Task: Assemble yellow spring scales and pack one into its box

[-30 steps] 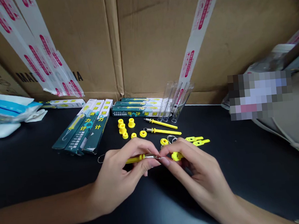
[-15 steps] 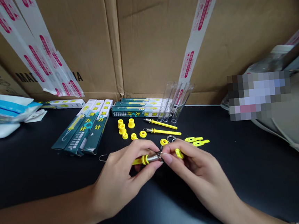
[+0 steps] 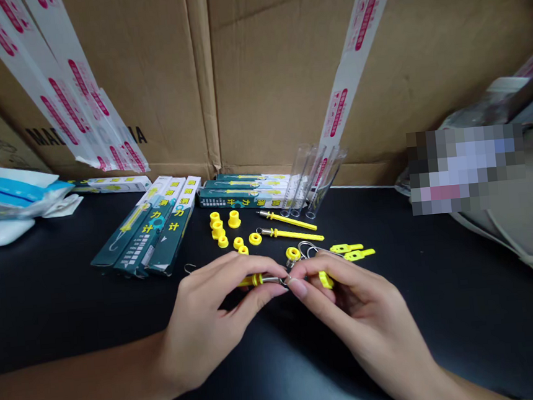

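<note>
Just shifted the yellow rod (image 3: 246, 281) slightly, apparently realigning its wire end (image 3: 285, 280).
Clamped it in the left hand (image 3: 211, 317) over the desk (image 3: 286, 372); pinched that end in the right hand (image 3: 364, 303), beside a yellow piece (image 3: 326, 280).

I see a held yellow rod (image 3: 246, 282) with a silver spring (image 3: 270, 279), yellow caps (image 3: 234, 219), dark-green-and-white boxes (image 3: 168, 245) with yellow lettering, black bench (image 3: 254, 375), brown cardboard (image 3: 259, 70), and white tape (image 3: 334, 116) patterned with repeating magenta labels.
</note>
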Demonstrator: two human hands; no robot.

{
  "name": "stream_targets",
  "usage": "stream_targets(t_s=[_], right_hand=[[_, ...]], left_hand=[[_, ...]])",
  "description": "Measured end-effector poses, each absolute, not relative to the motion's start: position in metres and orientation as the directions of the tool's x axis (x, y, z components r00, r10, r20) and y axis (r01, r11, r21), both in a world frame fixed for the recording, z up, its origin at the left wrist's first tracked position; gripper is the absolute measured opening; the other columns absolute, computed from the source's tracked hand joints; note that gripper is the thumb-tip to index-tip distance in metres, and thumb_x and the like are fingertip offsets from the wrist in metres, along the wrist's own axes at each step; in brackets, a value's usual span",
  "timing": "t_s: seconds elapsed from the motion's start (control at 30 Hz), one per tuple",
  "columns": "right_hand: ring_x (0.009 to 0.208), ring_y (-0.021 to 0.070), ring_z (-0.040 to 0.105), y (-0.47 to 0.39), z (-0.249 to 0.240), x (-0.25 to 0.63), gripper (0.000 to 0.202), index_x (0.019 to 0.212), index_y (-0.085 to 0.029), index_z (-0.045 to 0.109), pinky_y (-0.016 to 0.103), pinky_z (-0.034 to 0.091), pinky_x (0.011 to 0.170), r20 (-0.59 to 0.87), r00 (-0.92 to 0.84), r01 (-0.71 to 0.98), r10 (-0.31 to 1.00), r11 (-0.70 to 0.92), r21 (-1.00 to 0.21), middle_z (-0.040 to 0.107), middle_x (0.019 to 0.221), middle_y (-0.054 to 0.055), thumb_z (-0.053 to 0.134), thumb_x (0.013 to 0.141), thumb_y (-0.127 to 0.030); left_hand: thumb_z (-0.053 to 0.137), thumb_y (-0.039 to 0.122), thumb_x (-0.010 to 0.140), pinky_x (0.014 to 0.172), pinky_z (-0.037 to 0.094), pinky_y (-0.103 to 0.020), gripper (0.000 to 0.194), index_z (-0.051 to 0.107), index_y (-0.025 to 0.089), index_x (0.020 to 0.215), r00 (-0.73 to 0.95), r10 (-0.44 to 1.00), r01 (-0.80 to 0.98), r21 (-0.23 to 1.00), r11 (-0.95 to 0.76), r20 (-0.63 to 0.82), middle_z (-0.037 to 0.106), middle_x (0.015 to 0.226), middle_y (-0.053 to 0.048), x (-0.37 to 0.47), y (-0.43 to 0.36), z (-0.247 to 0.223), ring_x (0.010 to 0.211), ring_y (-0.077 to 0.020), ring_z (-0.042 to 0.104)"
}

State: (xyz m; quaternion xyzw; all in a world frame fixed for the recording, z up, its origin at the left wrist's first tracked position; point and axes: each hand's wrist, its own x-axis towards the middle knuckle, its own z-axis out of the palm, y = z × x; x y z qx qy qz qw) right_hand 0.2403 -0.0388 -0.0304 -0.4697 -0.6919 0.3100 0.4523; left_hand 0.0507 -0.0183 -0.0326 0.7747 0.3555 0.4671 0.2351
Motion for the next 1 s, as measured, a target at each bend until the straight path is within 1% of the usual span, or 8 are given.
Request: stream_targets(t_s=[0.1, 0.3, 0.6, 0.7, 0.77, 0.83, 0.9, 1.0], right_hand=[[0.057, 0.0131, 0.049, -0.0395, -0.0307, 0.2402, 0.008, 0.087, -0.023, 0.072, 0.025, 0.039, 0.052, 0.380, -0.154, 0.395, 0.912, 0.409, -0.823, 0.064, 0.073, -0.001, 0.066, 0.093, -0.023], [0.061, 0.0121, 0.055, -0.0409, -0.0313, 0.2401, 0.008, 0.090, -0.023, 0.071, 0.023, 0.042, 0.053, 0.459, -0.212, 0.425, 0.863, 0.504, -0.752, 0.067, 0.076, -0.001, 0.066, 0.093, -0.018], [0.061, 0.0121, 0.052, -0.0423, -0.0316, 0.2382, 0.009, 0.092, -0.022, 0.070, 0.024, 0.043, 0.056, 0.426, -0.257, 0.437, 0.867, 0.498, -0.749, 0.064, 0.077, -0.002, 0.063, 0.094, -0.016], [0.062, 0.0124, 0.053, -0.0428, -0.0313, 0.2391, 0.009, 0.094, -0.022, 0.069, 0.023, 0.044, 0.058, 0.399, -0.266, 0.434, 0.877, 0.479, -0.763, 0.062, 0.077, -0.001, 0.062, 0.096, -0.018], [0.064, 0.0121, 0.055, -0.0433, -0.0306, 0.2405, 0.008, 0.098, -0.023, 0.068, 0.022, 0.045, 0.057, 0.399, -0.258, 0.424, 0.880, 0.475, -0.771, 0.063, 0.081, -0.001, 0.061, 0.096, -0.019], [0.067, 0.0121, 0.057, -0.0440, -0.0296, 0.2420, 0.014, 0.108, -0.025, 0.067, 0.021, 0.047, 0.058, 0.421, -0.246, 0.422, 0.873, 0.488, -0.764, 0.064, 0.086, -0.001, 0.058, 0.097, -0.021], [0.077, 0.0134, 0.062, -0.0449, -0.0291, 0.2431, 0.023, 0.118, -0.025, 0.065, 0.020, 0.051, 0.065, 0.454, -0.243, 0.437, 0.857, 0.515, -0.738, 0.067, 0.093, 0.001, 0.052, 0.100, -0.021], [0.093, 0.0155, 0.066, -0.0466, -0.0311, 0.2425, 0.029, 0.125, -0.024, 0.063, 0.022, 0.054, 0.081, 0.472, -0.247, 0.457, 0.846, 0.532, -0.713, 0.070, 0.104, 0.003, 0.048, 0.101, -0.018]], left_hand=[[0.074, 0.011, 0.088, 0.083, 0.053, -0.015, 0.015, 0.072, 0.023, 0.095, 0.303, 0.786, 0.329, 0.714, -0.617, 0.539, 0.077, 0.093, 0.005, 0.0509, -0.0184, -0.0329, 0.084, -0.0105, 0.072], [0.071, 0.004, 0.087, 0.078, 0.052, -0.013, 0.018, 0.068, 0.022, 0.087, 0.311, 0.801, 0.343, 0.726, -0.597, 0.512, 0.074, 0.085, 0.006, 0.0498, -0.0187, -0.0334, 0.078, -0.0088, 0.070], [0.062, 0.002, 0.090, 0.073, 0.049, -0.014, 0.019, 0.064, 0.020, 0.085, 0.368, 0.767, 0.344, 0.689, -0.638, 0.526, 0.070, 0.081, 0.005, 0.0491, -0.0164, -0.0325, 0.073, -0.0079, 0.067], [0.061, 0.003, 0.090, 0.071, 0.048, -0.014, 0.018, 0.063, 0.020, 0.085, 0.373, 0.764, 0.354, 0.681, -0.642, 0.527, 0.069, 0.079, 0.006, 0.0486, -0.0167, -0.0322, 0.071, -0.0073, 0.066], [0.061, 0.003, 0.090, 0.069, 0.047, -0.014, 0.018, 0.062, 0.020, 0.084, 0.369, 0.771, 0.363, 0.683, -0.634, 0.519, 0.068, 0.078, 0.007, 0.0482, -0.0166, -0.0322, 0.069, -0.0068, 0.066], [0.061, 0.004, 0.090, 0.068, 0.047, -0.014, 0.017, 0.062, 0.021, 0.085, 0.357, 0.787, 0.362, 0.702, -0.613, 0.502, 0.068, 0.078, 0.007, 0.0480, -0.0159, -0.0326, 0.068, -0.0064, 0.066], [0.062, 0.006, 0.091, 0.069, 0.048, -0.014, 0.016, 0.061, 0.021, 0.086, 0.343, 0.804, 0.353, 0.726, -0.590, 0.486, 0.067, 0.078, 0.008, 0.0480, -0.0149, -0.0334, 0.069, -0.0062, 0.066], [0.062, 0.007, 0.091, 0.069, 0.048, -0.015, 0.016, 0.060, 0.021, 0.086, 0.334, 0.814, 0.351, 0.738, -0.576, 0.476, 0.066, 0.079, 0.008, 0.0481, -0.0141, -0.0347, 0.068, -0.0063, 0.065]])
